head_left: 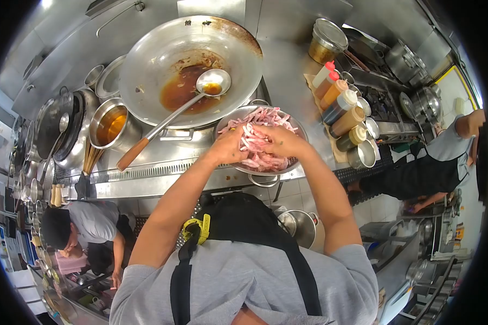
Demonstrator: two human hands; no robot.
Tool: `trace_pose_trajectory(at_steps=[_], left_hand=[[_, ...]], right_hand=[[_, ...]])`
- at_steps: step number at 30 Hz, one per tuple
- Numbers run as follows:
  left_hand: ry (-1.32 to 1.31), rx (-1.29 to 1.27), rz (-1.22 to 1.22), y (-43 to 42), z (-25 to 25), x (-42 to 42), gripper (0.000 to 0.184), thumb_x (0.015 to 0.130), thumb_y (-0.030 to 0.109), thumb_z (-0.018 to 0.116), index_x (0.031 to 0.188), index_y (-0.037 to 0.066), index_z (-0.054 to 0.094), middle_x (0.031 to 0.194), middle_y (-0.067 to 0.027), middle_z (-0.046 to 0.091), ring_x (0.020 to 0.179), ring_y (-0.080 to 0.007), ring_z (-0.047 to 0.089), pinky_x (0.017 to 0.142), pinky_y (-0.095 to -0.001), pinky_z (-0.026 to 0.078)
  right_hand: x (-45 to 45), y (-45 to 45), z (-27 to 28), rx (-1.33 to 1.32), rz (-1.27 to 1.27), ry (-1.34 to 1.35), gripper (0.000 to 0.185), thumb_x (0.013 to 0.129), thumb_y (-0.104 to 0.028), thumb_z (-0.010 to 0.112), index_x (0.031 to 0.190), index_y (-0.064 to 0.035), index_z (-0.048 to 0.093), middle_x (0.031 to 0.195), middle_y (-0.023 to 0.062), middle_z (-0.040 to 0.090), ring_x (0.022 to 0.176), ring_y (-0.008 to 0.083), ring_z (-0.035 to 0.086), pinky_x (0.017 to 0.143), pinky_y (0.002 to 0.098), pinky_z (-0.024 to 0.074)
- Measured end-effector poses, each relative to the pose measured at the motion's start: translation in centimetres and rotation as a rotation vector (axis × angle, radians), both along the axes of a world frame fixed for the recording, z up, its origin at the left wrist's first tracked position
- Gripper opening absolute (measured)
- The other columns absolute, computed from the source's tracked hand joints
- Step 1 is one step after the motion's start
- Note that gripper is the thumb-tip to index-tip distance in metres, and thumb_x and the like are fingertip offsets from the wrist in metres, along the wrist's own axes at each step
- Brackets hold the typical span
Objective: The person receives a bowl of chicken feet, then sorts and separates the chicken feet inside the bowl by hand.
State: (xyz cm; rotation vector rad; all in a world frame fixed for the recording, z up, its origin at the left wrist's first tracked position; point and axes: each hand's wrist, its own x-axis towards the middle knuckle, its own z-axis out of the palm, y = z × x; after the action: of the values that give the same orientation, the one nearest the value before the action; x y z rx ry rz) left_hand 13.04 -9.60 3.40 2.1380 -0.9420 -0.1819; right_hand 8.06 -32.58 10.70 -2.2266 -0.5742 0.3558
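Note:
Pale pink strips of raw meat are heaped in a round metal colander or bowl in front of me. My left hand presses into the heap from the left, its fingers curled into the strips. From the right, my right hand cups the same clump, so meat is gathered between both hands. Some fingertips are hidden among the strips. Just beyond is a large wok with brown oily liquid. A wooden-handled ladle rests in it, its handle reaching over the near rim.
To the left stands a pot of amber liquid beside a bamboo brush. Several squeeze bottles line the right side, near a lidded container. One co-worker bends at lower left; another person stands at right.

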Motion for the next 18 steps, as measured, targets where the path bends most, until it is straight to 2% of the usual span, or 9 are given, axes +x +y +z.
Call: trace_pose_trajectory(at_steps=[3,6,9,12,15,18], left_hand=[[-0.001,0.010,-0.058,0.2,0.0,0.2,0.075,0.070,0.020,0.079,0.135,0.002,0.046,0.124,-0.0276,0.058,0.119,-0.0472,0.055,0.101,-0.0506,0.046],[-0.132,0.067,-0.110,0.8,-1.1,0.8,0.086,0.073,0.019,0.075,0.148,0.002,0.036,0.127,-0.0282,0.061,0.124,-0.0437,0.056,0.107,-0.0479,0.044],[-0.070,0.041,0.016,0.4,-1.6,0.7,0.080,0.073,0.019,0.077,0.142,0.002,0.041,0.124,-0.0270,0.062,0.120,-0.0430,0.059,0.104,-0.0472,0.045],[0.104,-0.027,0.097,0.6,-0.8,1.3,0.076,0.072,0.021,0.078,0.138,0.002,0.044,0.124,-0.0264,0.063,0.117,-0.0423,0.061,0.101,-0.0462,0.047],[0.032,-0.104,0.052,-0.1,0.0,1.6,0.078,0.072,0.022,0.079,0.138,0.001,0.044,0.123,-0.0263,0.063,0.114,-0.0424,0.062,0.098,-0.0456,0.049],[-0.079,-0.012,0.084,-1.3,0.9,0.9,0.082,0.072,0.024,0.078,0.142,0.001,0.043,0.122,-0.0257,0.064,0.115,-0.0425,0.062,0.100,-0.0470,0.048]], right_hand=[[1.0,-1.9,-2.2,0.022,0.087,-0.144,0.062,0.089,-0.014,0.068,0.148,-0.0091,0.050,0.127,0.0221,0.066,0.109,0.0358,0.068,0.095,0.0406,0.0519],[2.7,-5.9,-5.3,-0.074,0.083,-0.253,0.062,0.090,-0.015,0.069,0.149,-0.0109,0.050,0.131,0.0185,0.066,0.114,0.0334,0.066,0.099,0.0400,0.0504],[3.0,-7.7,-4.2,-0.042,0.010,-0.043,0.065,0.083,-0.013,0.069,0.145,-0.0069,0.052,0.136,0.0226,0.062,0.128,0.0334,0.060,0.106,0.0409,0.0468],[1.4,-6.1,-3.7,-0.446,-0.069,-0.503,0.064,0.086,-0.024,0.073,0.145,-0.0083,0.053,0.136,0.0252,0.061,0.130,0.0377,0.057,0.107,0.0433,0.0456],[0.5,-2.3,-3.6,-0.072,-0.231,-0.396,0.072,0.088,-0.041,0.073,0.145,-0.0022,0.051,0.136,0.0253,0.060,0.129,0.0398,0.056,0.109,0.0438,0.0436],[0.1,2.0,-4.0,-0.025,-0.333,-0.288,0.081,0.085,-0.043,0.076,0.144,0.0052,0.049,0.135,0.0289,0.059,0.128,0.0397,0.057,0.109,0.0437,0.0434]])
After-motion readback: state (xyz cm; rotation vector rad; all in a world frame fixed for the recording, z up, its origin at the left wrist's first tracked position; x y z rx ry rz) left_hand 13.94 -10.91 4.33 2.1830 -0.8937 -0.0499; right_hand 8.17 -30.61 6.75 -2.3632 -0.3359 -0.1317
